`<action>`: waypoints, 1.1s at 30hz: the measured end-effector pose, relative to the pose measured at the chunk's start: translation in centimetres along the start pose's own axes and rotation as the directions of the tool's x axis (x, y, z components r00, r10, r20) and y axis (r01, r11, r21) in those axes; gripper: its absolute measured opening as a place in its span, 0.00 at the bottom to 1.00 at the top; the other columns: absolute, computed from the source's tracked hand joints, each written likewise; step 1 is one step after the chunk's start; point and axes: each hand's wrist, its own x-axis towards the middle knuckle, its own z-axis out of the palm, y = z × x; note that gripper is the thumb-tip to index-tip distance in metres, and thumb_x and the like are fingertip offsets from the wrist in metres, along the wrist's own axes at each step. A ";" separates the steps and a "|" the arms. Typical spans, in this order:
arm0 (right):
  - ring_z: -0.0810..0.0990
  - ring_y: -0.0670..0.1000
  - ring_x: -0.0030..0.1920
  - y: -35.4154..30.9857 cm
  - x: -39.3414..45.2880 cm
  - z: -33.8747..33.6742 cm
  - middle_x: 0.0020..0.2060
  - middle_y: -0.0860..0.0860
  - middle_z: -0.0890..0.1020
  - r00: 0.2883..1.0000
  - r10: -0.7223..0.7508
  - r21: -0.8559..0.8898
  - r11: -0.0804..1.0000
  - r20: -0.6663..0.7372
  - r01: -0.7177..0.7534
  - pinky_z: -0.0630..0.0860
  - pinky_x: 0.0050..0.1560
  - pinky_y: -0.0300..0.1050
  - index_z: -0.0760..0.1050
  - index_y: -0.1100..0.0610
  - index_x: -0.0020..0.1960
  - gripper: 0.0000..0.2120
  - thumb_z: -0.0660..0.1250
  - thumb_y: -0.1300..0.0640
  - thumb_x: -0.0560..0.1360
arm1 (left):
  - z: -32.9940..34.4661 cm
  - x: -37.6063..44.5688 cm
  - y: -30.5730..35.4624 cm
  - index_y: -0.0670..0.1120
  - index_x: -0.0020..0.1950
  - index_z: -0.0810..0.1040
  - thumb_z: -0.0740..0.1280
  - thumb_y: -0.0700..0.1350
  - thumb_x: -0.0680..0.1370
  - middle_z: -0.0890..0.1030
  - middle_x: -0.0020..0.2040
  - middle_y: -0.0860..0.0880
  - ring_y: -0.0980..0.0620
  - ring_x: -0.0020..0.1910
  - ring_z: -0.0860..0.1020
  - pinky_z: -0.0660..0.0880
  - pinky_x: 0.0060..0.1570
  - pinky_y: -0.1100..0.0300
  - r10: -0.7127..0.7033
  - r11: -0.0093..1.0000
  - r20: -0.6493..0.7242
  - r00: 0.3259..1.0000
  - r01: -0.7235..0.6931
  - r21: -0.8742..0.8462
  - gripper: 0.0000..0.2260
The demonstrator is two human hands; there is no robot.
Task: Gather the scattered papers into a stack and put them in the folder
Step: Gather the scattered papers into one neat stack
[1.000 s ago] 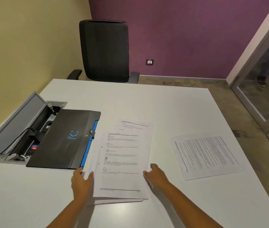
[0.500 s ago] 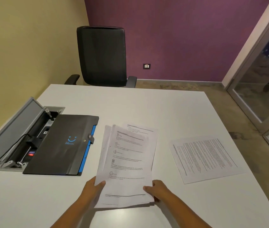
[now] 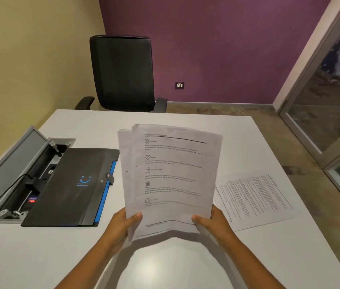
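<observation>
Head view: left hand [image 3: 121,224] and right hand [image 3: 213,223] grip the papers [image 3: 171,180] by their lower corners.

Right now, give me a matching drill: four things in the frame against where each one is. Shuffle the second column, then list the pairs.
Things
1. stack of papers
2. folder
3. loose sheet
4. office chair

Places
A. flat on the table, right of the hands
B. beyond the table's far edge
C. held up off the table by the left hand and the right hand
D. shut, on the table's left side, partly over the open cable box

Pairs: 1-C, 2-D, 3-A, 4-B
</observation>
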 end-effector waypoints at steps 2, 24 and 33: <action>0.82 0.42 0.48 -0.6 -0.1 -0.1 0.47 0.41 0.83 0.999 -0.049 0.008 0.999 0.015 0.049 0.79 0.43 0.33 0.75 0.48 0.56 0.18 0.74 0.59 0.68 | 0.1 0.1 0.7 0.53 0.54 0.77 0.79 0.61 0.51 0.85 0.50 0.53 0.51 0.49 0.83 0.81 0.46 0.55 0.016 0.998 0.003 1.000 -0.016 0.066 0.34; 0.82 0.41 0.51 -4.0 -1.0 1.5 0.48 0.41 0.84 0.959 -0.273 0.100 0.959 0.069 0.266 0.77 0.45 0.31 0.79 0.43 0.52 0.16 0.71 0.62 0.72 | 1.4 0.7 3.0 0.65 0.51 0.77 0.75 0.51 0.62 0.83 0.51 0.55 0.56 0.51 0.81 0.80 0.44 0.61 0.190 0.964 0.042 0.981 -0.194 0.184 0.20; 0.77 0.58 0.60 1.8 0.7 2.5 0.58 0.61 0.79 0.990 0.136 -0.242 0.962 0.035 -0.123 0.75 0.58 0.47 0.74 0.63 0.58 0.15 0.67 0.59 0.74 | 1.2 0.9 -0.4 0.49 0.68 0.66 0.65 0.41 0.76 0.74 0.63 0.45 0.44 0.63 0.72 0.69 0.65 0.42 0.007 0.948 0.030 1.000 -0.016 0.319 0.20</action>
